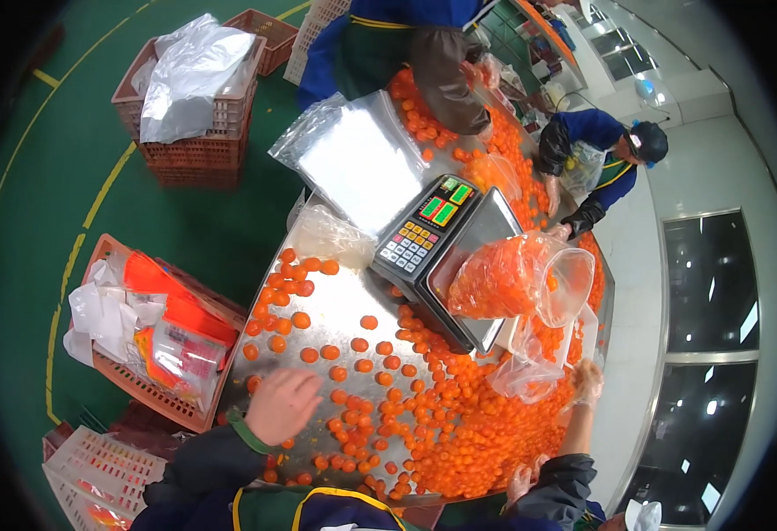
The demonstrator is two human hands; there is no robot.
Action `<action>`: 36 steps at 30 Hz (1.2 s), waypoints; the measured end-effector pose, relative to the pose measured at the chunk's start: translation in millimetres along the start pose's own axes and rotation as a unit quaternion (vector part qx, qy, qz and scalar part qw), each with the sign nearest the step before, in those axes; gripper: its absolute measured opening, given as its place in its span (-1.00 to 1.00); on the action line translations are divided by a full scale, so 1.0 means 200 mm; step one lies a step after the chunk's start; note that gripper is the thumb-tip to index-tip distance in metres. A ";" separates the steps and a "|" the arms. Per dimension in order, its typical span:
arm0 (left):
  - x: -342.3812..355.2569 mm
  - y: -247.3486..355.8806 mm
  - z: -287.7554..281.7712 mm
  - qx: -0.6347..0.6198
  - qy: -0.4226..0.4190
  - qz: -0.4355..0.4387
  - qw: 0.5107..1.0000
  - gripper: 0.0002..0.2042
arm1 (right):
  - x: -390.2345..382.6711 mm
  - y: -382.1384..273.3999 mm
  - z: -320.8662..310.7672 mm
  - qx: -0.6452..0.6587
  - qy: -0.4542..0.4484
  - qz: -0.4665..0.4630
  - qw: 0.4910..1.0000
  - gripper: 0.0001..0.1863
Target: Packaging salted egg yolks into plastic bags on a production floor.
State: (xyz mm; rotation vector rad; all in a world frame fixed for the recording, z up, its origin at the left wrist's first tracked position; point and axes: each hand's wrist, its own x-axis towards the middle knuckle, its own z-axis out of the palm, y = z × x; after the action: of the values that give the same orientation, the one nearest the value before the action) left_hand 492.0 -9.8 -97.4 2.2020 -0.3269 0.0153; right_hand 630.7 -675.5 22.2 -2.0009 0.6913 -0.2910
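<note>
1. Handling, my judgement: the fruit [339, 374] looks soft-skinned, so my left hand [284, 406] should work low and flat, pressing lightly and guiding with the finger sides rather than pinching.
2. Precaution, my judgement: short, slow strokes suit the smooth metal table [340, 296]; quick ones could send loose pieces over the near edge.
3. Left grip: fingers extended and loosely together, back of the hand upward, with nothing seen in hold. The image is blurred there and the underside is hidden.
4. Right grip: a gloved hand [588, 383] shows at the heap's far right; I cannot tell whether it is mine, nor how far it is closed.
5. Position: single fruit lie just beyond my left fingertips and on both sides. The dense heap [486, 456] is well to the right, below the scale [432, 239] bearing a filled bag [494, 276].
</note>
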 end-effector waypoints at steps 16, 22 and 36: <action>0.45 0.22 0.10 -0.045 0.011 0.259 0.965 -0.88 | -0.23 -1.27 0.72 -0.033 -0.063 -0.235 0.969 -0.86; 0.44 0.30 0.15 -0.054 -0.005 0.262 0.964 -0.88 | -0.46 -1.33 1.10 -0.415 -0.231 -0.321 0.819 -0.89; 0.35 0.36 0.14 -0.039 -0.023 0.250 0.967 -0.90 | -0.08 -1.00 1.34 -0.538 -0.217 -0.290 0.761 -0.74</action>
State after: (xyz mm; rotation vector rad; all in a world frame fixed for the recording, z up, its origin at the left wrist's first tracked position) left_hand 540.0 -89.5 -50.3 1.9906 -0.8864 0.2237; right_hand 812.1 -397.7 59.1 -3.2156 -0.2025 0.3261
